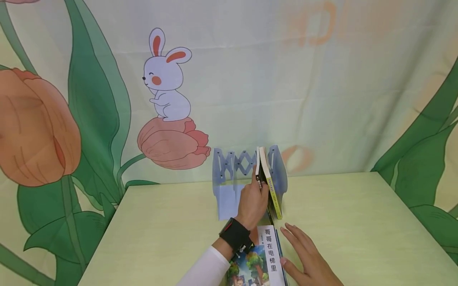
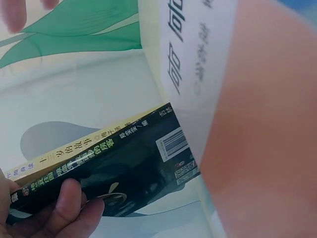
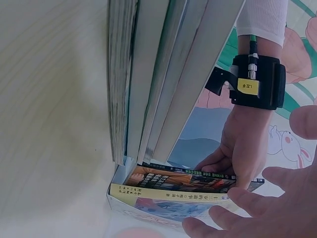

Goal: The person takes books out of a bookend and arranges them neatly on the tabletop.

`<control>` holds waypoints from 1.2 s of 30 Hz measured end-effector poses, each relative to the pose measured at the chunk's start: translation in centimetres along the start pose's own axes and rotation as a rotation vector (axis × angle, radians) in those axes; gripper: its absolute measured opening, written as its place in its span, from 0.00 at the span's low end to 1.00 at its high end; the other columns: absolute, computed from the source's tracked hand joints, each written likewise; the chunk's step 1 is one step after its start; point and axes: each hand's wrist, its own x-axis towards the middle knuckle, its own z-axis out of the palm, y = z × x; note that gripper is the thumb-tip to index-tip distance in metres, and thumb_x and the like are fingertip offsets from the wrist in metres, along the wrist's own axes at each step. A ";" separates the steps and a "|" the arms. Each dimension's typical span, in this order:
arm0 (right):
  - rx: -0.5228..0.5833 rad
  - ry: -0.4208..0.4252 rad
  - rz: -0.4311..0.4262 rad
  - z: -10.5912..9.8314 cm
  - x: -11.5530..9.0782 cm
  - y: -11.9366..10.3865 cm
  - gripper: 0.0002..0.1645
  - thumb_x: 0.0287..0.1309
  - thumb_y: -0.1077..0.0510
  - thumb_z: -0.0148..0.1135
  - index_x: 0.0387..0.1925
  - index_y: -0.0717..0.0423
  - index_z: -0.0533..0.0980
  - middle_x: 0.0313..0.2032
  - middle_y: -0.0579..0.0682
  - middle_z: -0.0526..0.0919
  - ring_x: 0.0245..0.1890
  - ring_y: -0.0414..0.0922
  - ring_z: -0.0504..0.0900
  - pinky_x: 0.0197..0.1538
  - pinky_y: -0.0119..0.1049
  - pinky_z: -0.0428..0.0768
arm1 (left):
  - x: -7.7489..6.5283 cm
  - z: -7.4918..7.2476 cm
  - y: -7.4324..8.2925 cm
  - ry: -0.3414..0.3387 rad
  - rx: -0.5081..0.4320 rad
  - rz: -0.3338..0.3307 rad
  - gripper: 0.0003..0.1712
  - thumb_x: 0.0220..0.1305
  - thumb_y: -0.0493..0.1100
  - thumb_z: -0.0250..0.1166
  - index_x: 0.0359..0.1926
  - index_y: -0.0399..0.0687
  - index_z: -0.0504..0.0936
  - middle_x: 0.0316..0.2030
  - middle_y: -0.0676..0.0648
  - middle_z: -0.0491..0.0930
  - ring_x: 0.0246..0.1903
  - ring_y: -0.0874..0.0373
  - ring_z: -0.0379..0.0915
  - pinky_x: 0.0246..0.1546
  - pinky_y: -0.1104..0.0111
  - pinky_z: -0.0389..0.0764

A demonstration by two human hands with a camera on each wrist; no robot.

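Observation:
A blue expandable book stand [image 1: 225,202] stands at the back of the table. At its right side, a yellow-spined book [image 1: 274,198] leans against the end plate. My left hand [image 1: 252,202] reaches into the stand and grips a thin black book [image 2: 143,163] by its spine edge, just left of the yellow one. In the left wrist view its barcode shows, with my fingers [image 2: 69,203] on the cover. My right hand [image 1: 309,258] is spread, fingers extended, beside a stack of books whose top cover [image 1: 274,254] has a white strip with black characters.
The stack lies at the table's front, directly before the stand; several page edges [image 3: 148,89] show in the right wrist view. A thin divider [image 1: 234,171] stands in the left part of the stand. Behind the pale table [image 1: 161,238] hangs a printed curtain [image 1: 232,79].

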 end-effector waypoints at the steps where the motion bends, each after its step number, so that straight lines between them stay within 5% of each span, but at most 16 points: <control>1: 0.006 -0.005 0.008 0.0 0.0 -0.1 0.40 0.65 0.45 0.60 0.74 0.28 0.55 0.73 0.46 0.61 0.71 0.51 0.62 0.60 0.61 0.72 | 0.0 -0.1 0.0 0.002 -0.002 0.001 0.34 0.77 0.45 0.44 0.78 0.46 0.45 0.11 0.51 0.67 0.05 0.62 0.55 0.09 0.72 0.57; 17: -0.003 -0.012 0.032 -0.5 0.2 -0.4 0.41 0.65 0.44 0.60 0.75 0.29 0.53 0.74 0.48 0.59 0.71 0.51 0.61 0.60 0.63 0.72 | -0.6 -2.1 1.2 0.047 -0.061 0.020 0.34 0.77 0.47 0.43 0.78 0.46 0.47 0.09 0.54 0.60 0.06 0.62 0.52 0.10 0.71 0.55; 24: 0.009 -0.046 0.095 -0.7 0.2 -0.8 0.40 0.66 0.38 0.56 0.75 0.28 0.53 0.75 0.46 0.57 0.72 0.53 0.60 0.62 0.64 0.70 | -1.2 -2.9 1.1 0.037 -0.094 0.022 0.25 0.77 0.47 0.43 0.62 0.30 0.67 0.09 0.54 0.56 0.06 0.61 0.47 0.10 0.72 0.51; 30: -0.006 -0.044 0.102 -0.9 0.3 -0.8 0.41 0.66 0.35 0.55 0.75 0.29 0.52 0.75 0.46 0.56 0.72 0.54 0.60 0.62 0.64 0.70 | -1.4 -3.7 1.8 0.094 -0.070 0.053 0.20 0.76 0.46 0.45 0.58 0.37 0.70 0.12 0.52 0.62 0.07 0.62 0.53 0.10 0.72 0.55; 36: -0.028 0.031 0.006 -1.0 0.6 -0.5 0.42 0.66 0.42 0.59 0.76 0.31 0.51 0.74 0.48 0.58 0.71 0.51 0.61 0.61 0.61 0.73 | -2.0 -5.0 2.9 0.133 -0.090 0.084 0.16 0.76 0.46 0.46 0.51 0.40 0.73 0.12 0.52 0.62 0.08 0.63 0.52 0.11 0.73 0.53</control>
